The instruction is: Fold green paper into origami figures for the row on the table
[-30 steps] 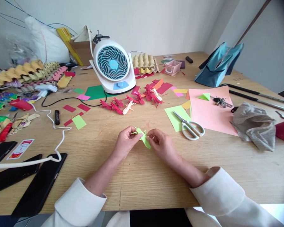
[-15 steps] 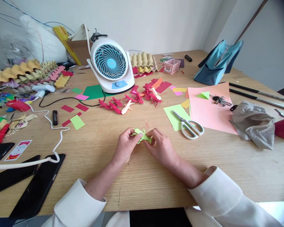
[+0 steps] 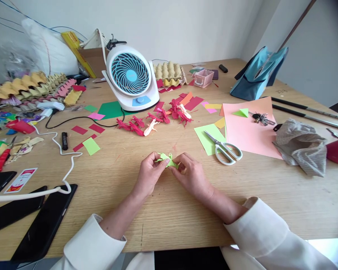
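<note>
Hands: my left hand (image 3: pixel 150 173) and right hand (image 3: pixel 192 175) pinch green folded paper (image 3: pixel 166 160) | scissors (image 3: pixel 224 147) right of it

We seem to be at a craft table in a plain room, though we cannot tell whether it belongs to a home, a classroom or a small studio. Across the wooden table (image 3: pixel 163 217) we see cut paper pieces (image 3: pixel 91 146), folded red paper figures (image 3: pixel 133 127), scissors (image 3: pixel 224 148) and egg trays (image 3: pixel 170 73), all pointing to handicraft. We also notice everyday belongings: dark phones (image 3: pixel 45 223), keys (image 3: pixel 261 119), a blue bag (image 3: pixel 250 80) and a desk fan (image 3: pixel 130 76). Behind them stands a bare, pale wall (image 3: pixel 197 30) with thin blue cables (image 3: pixel 28 23) on the left.
</note>
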Action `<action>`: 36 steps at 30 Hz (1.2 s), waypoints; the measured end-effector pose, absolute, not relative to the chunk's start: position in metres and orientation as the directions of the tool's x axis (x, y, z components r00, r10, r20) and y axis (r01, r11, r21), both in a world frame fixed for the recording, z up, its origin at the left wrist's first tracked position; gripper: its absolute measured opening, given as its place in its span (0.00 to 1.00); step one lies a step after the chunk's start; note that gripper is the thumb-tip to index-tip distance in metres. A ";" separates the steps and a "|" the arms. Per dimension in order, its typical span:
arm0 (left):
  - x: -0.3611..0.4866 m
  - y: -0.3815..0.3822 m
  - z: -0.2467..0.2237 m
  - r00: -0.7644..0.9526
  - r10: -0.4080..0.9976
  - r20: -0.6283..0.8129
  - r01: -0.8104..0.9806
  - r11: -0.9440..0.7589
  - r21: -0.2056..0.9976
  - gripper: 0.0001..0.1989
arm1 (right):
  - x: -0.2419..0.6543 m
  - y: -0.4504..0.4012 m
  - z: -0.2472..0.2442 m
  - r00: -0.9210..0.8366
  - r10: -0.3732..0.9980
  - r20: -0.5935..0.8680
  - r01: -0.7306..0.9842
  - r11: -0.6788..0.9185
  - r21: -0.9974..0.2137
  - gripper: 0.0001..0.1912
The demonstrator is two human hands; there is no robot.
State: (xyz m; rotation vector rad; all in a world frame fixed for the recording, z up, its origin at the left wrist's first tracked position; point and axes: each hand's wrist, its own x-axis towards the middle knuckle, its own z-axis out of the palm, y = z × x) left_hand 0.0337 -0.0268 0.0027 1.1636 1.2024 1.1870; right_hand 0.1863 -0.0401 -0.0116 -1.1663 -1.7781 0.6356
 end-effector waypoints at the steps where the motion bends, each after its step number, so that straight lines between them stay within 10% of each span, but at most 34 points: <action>1: 0.034 -0.027 0.003 0.006 0.999 -0.041 -0.023 0.041 0.999 0.12 | 0.187 -0.040 -0.012 -0.167 0.900 0.404 0.458 0.433 -0.777 0.07; 16: 0.039 -0.030 0.007 -0.007 0.991 -0.136 -0.123 0.135 0.983 0.16 | 0.188 -0.039 -0.015 -0.260 0.838 0.479 0.617 0.526 -0.585 0.08; 36: 0.041 -0.031 0.009 -0.039 0.993 -0.109 -0.086 0.106 0.991 0.14 | 0.186 -0.041 -0.015 -0.237 0.881 0.410 0.624 0.461 -0.630 0.05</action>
